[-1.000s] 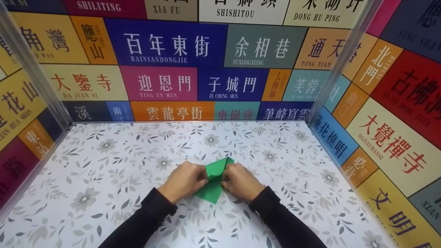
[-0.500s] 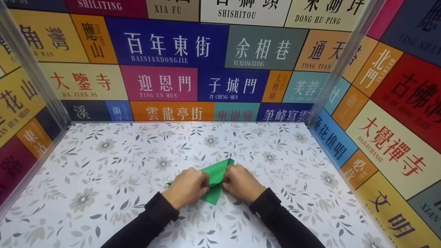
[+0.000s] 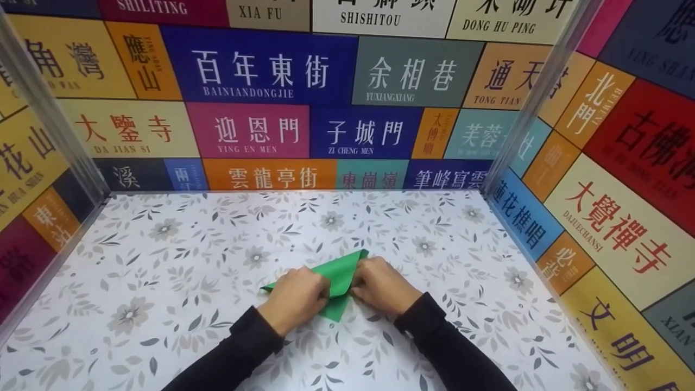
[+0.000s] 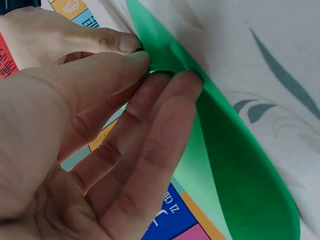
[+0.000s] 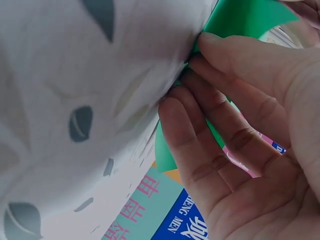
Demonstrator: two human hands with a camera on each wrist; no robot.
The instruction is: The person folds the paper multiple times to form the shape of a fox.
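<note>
A sheet of green paper [image 3: 339,273], partly folded, lies between my two hands near the middle of the table. My left hand [image 3: 297,297] grips its left part with curled fingers, and a pointed corner sticks out past that hand. In the left wrist view the thumb and fingertips pinch a fold of the green paper [image 4: 240,170]. My right hand [image 3: 383,285] pinches the right edge. The right wrist view has its thumb and index finger on the green paper [image 5: 240,20], low against the tabletop. A lower point of the sheet shows between the hands.
The table [image 3: 179,288] has a white cover with grey leaves and flowers. Panels of colourful Chinese place-name signs [image 3: 260,70] stand at the back and both sides, with clear strips [image 3: 535,98] at the corners.
My left hand has shifted slightly right and down along the paper, baring its left corner. The upper flap lies lower, over more of the sheet. My right hand stays nearly in place.
</note>
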